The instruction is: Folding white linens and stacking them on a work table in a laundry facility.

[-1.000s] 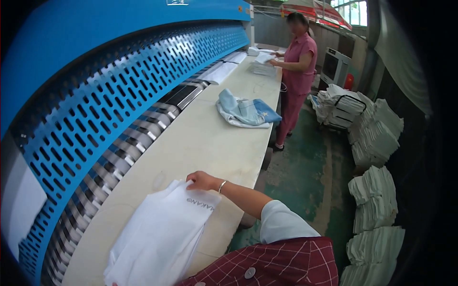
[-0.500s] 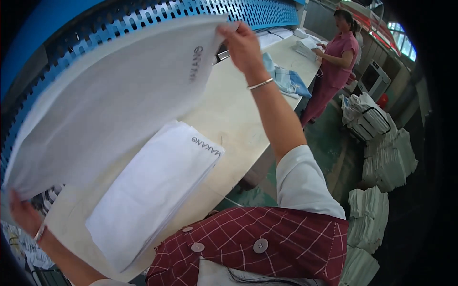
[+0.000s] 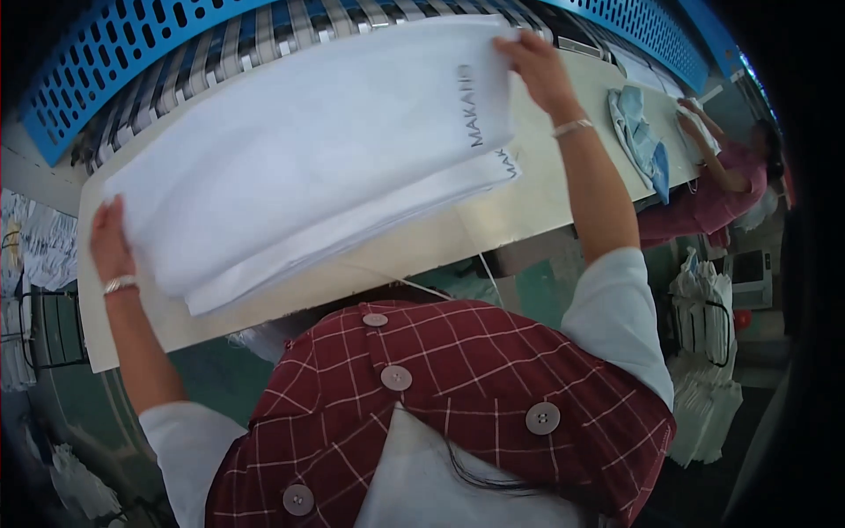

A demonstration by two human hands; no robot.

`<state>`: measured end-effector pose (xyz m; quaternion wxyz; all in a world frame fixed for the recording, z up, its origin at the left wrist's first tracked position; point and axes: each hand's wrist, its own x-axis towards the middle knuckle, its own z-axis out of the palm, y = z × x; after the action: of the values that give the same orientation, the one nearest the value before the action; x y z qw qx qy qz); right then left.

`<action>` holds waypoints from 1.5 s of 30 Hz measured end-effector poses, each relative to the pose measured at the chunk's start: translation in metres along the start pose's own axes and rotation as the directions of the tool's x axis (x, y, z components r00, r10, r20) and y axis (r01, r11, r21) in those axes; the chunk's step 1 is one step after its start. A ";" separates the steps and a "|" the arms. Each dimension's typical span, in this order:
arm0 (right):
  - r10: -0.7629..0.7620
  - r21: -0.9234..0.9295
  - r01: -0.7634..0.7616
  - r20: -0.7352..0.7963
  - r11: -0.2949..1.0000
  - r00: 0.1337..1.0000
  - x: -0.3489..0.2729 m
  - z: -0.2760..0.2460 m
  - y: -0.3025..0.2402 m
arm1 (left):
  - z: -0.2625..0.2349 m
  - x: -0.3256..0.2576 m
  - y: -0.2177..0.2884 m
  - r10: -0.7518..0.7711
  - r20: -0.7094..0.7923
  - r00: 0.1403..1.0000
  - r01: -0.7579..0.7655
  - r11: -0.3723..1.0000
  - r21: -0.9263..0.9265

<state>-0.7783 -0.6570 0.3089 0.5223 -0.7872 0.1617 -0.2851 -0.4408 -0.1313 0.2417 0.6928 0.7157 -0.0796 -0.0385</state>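
at eleven o'clock, the white cloth (image 3: 308, 132) was stretched over a folded white stack (image 3: 466, 174) on the table (image 3: 550, 189). the left hand (image 3: 112, 242) pinched its nine-o'clock edge, the right hand (image 3: 539, 75) its one-o'clock corner. it looked light, soft, hardly fragile, apt to sag, so opposite ends seemed the best holds.

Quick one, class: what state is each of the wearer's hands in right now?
Left hand: closed, holding the white cloth at its left end.
Right hand: closed, holding its far right corner.
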 end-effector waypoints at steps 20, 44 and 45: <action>0.041 -0.693 -0.251 -0.305 0.676 0.951 -0.125 0.017 0.061 | 0.017 -0.148 -0.057 0.099 0.261 0.960 -0.258 0.666 0.700; -0.159 -0.768 0.250 0.193 0.589 0.968 -0.132 0.044 -0.002 | 0.099 -0.126 -0.027 0.206 0.681 0.703 -0.711 0.222 0.667; -0.110 -0.650 0.297 0.313 0.700 0.943 -0.142 0.040 -0.021 | 0.086 -0.131 -0.020 0.223 0.763 0.607 -0.784 0.329 0.527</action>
<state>-0.8661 -0.5410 0.2765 0.1734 -0.9667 0.0998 -0.1594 -0.5826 -0.1936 0.2111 0.1757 0.8353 -0.5202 0.0267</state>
